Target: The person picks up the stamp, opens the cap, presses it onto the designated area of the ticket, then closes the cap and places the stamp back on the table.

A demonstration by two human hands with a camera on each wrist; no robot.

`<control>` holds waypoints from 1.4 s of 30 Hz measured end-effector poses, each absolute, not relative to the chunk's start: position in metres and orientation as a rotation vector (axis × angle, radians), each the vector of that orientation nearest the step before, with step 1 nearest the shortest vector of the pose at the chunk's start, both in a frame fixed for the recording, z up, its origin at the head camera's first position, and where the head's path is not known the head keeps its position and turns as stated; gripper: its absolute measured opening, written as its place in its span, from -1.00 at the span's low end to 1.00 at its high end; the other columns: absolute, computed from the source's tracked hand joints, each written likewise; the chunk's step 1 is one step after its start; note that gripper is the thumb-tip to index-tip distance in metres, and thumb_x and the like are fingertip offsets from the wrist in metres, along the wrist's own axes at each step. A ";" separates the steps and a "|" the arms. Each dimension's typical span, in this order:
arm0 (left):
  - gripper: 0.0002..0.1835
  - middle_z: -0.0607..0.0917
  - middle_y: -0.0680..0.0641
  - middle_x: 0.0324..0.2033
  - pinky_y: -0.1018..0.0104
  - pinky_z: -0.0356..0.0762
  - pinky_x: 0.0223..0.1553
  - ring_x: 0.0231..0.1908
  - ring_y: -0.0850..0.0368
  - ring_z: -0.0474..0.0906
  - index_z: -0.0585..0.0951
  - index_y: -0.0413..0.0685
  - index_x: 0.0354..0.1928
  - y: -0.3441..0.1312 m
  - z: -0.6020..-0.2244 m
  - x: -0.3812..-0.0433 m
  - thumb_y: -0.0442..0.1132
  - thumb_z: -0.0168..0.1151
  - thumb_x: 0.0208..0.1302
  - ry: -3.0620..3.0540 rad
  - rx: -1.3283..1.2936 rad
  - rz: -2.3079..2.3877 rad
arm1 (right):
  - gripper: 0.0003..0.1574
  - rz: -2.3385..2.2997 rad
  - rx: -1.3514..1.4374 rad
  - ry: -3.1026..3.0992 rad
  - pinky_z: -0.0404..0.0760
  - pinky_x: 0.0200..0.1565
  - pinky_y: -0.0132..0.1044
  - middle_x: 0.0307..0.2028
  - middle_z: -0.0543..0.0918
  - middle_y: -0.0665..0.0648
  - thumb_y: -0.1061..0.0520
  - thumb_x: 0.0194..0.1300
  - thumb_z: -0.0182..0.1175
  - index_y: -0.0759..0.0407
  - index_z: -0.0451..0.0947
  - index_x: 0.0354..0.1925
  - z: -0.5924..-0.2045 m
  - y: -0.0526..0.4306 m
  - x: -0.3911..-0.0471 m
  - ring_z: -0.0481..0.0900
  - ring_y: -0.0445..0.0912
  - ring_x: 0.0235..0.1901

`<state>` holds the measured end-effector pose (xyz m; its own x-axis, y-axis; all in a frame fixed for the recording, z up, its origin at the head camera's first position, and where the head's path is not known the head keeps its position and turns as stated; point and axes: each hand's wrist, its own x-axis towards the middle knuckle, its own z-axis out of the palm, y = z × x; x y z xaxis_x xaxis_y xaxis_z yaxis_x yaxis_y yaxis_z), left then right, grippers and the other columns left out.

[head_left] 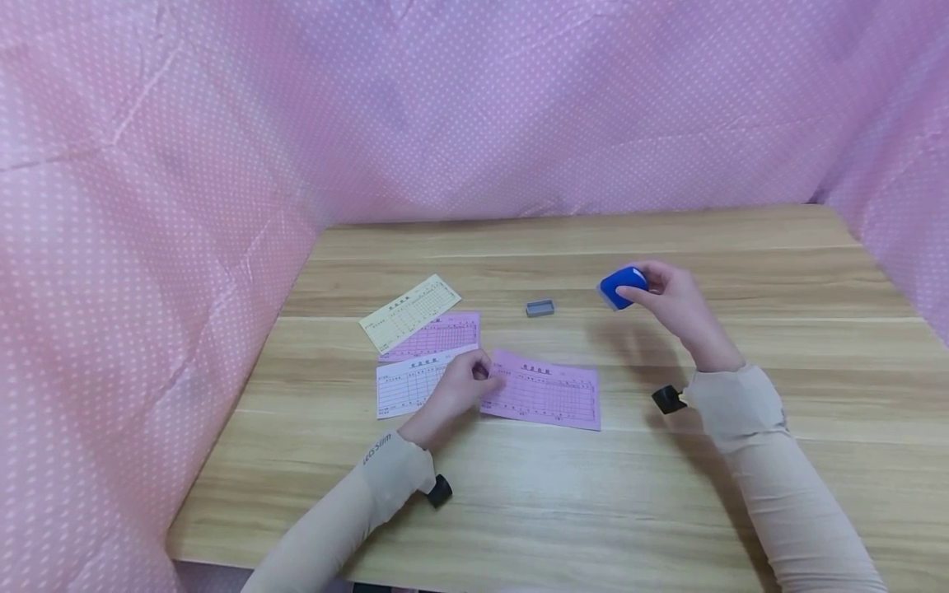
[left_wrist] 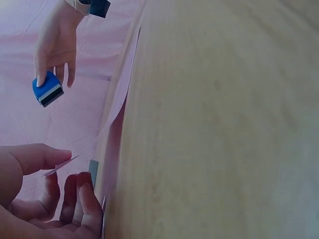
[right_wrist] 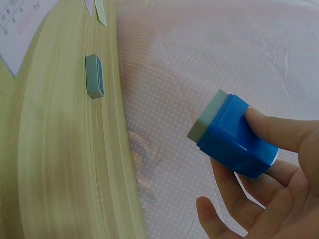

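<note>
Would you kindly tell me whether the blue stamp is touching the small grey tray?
Apart: the head view shows tabletop between the blue stamp, held by the right hand, and the grey tray.

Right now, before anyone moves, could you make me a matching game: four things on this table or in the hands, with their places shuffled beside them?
Things:
1. blue stamp
2. small gray open-topped piece
3. yellow slip
4. rightmost pink slip

Places:
A. lying partly over the other pink slip
B. pinched at its edge by the left hand
C. resting on the table, touching no slip
D. held up by the right hand

Pairs: 1-D, 2-C, 3-A, 4-B
</note>
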<state>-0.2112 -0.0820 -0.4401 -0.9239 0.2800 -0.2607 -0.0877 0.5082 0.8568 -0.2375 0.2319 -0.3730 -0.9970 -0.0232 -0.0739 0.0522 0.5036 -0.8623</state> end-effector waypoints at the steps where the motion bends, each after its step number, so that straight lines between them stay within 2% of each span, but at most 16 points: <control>1: -0.86 0.48 -0.03 -0.38 0.38 0.40 -0.32 -0.33 0.13 0.39 0.48 -0.18 -0.33 -0.082 -0.440 -0.211 -0.37 0.29 0.19 2.392 0.158 1.372 | -0.30 -1.528 0.033 2.654 0.35 0.29 0.19 0.28 0.42 0.40 -0.06 0.40 0.13 0.28 0.28 0.33 -0.373 0.232 -0.238 0.41 0.24 0.24; 8: -0.74 0.46 -0.04 -0.35 0.38 0.39 -0.33 -0.32 0.12 0.39 0.40 -0.16 -0.26 -0.082 -0.441 -0.212 -0.40 0.33 0.13 2.398 0.157 1.338 | -0.30 -1.525 0.044 2.646 0.34 0.30 0.20 0.28 0.43 0.38 -0.09 0.39 0.13 0.26 0.28 0.34 -0.374 0.232 -0.237 0.41 0.23 0.23; 14: -0.61 0.37 -0.02 -0.41 0.39 0.31 -0.40 -0.38 0.12 0.33 0.28 -0.10 -0.33 -0.083 -0.439 -0.211 -0.43 0.36 0.04 2.383 0.117 1.341 | -0.31 -1.528 0.049 2.637 0.34 0.30 0.19 0.28 0.43 0.37 -0.08 0.39 0.13 0.24 0.29 0.33 -0.373 0.232 -0.237 0.42 0.22 0.23; 19: -0.61 0.33 -0.01 -0.40 0.37 0.29 -0.38 -0.38 0.12 0.30 0.29 -0.11 -0.32 -0.084 -0.437 -0.211 -0.43 0.37 0.05 2.391 0.123 1.364 | -0.31 -1.525 0.057 2.637 0.34 0.31 0.19 0.28 0.43 0.37 -0.09 0.39 0.14 0.23 0.29 0.33 -0.373 0.232 -0.237 0.41 0.22 0.24; 25: -0.77 0.46 -0.02 -0.38 0.37 0.40 -0.26 -0.31 0.12 0.39 0.43 -0.17 -0.31 -0.086 -0.434 -0.213 -0.43 0.34 0.12 2.432 0.303 1.353 | -0.31 -1.530 0.060 2.632 0.33 0.31 0.18 0.28 0.43 0.37 -0.09 0.38 0.15 0.23 0.30 0.32 -0.374 0.232 -0.237 0.42 0.21 0.23; 29: -0.84 0.57 -0.02 -0.29 0.34 0.49 -0.12 -0.22 0.14 0.48 0.53 -0.15 -0.25 -0.087 -0.433 -0.214 -0.41 0.31 0.16 2.422 0.466 1.340 | -0.30 -1.530 0.054 2.633 0.32 0.32 0.19 0.28 0.43 0.38 -0.09 0.38 0.15 0.24 0.30 0.32 -0.375 0.233 -0.237 0.41 0.22 0.24; 36: -0.75 0.64 -0.06 -0.08 0.19 0.51 0.13 -0.01 0.11 0.56 0.57 -0.06 -0.07 -0.088 -0.434 -0.216 -0.36 0.28 0.21 2.345 0.682 1.308 | -0.32 -1.510 0.060 2.645 0.33 0.31 0.19 0.28 0.43 0.38 -0.08 0.38 0.15 0.25 0.31 0.31 -0.377 0.233 -0.238 0.43 0.22 0.23; 42: -0.69 0.65 0.07 0.00 0.14 0.42 0.25 0.12 0.14 0.53 0.59 0.02 0.04 -0.088 -0.438 -0.217 -0.27 0.29 0.25 2.260 0.757 1.279 | -0.32 -1.480 0.052 2.636 0.34 0.30 0.18 0.26 0.44 0.40 -0.07 0.39 0.15 0.27 0.31 0.31 -0.385 0.233 -0.239 0.44 0.24 0.22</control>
